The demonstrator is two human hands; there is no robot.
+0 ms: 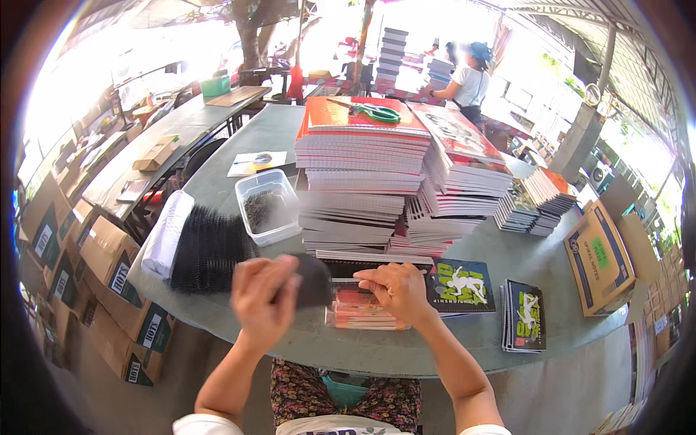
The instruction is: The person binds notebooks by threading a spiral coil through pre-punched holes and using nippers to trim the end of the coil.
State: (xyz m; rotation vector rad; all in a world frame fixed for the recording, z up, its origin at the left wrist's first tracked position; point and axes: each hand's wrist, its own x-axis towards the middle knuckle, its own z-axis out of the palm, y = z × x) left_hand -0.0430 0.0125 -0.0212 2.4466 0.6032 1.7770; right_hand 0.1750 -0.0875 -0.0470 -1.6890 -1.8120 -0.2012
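My left hand (pixel 264 299) is blurred by motion, its fingers curled around a dark, smeared flat piece (pixel 313 281) that I cannot name. To its right, my right hand (pixel 399 291) has thumb and fingertips pinched together in front of a black strip with a row of holes or coils (pixel 349 270). What the pinch holds is too small to tell. Beside that hand lies a dark notebook (pixel 464 285) with a green and white figure. Below the fingers is a clear-wrapped bundle of orange-covered booklets (pixel 366 310). Many black coils (pixel 212 246) are heaped left of my left hand.
A tall stack of orange-covered books (pixel 362 163) bears green-handled scissors (pixel 375 112). A clear plastic tub (pixel 268 206) holds small dark pieces. Small notebooks (pixel 523 317) and an open carton (pixel 600 261) stand right. Boxes (pixel 109 254) fill the left floor; a person (pixel 471 83) works behind.
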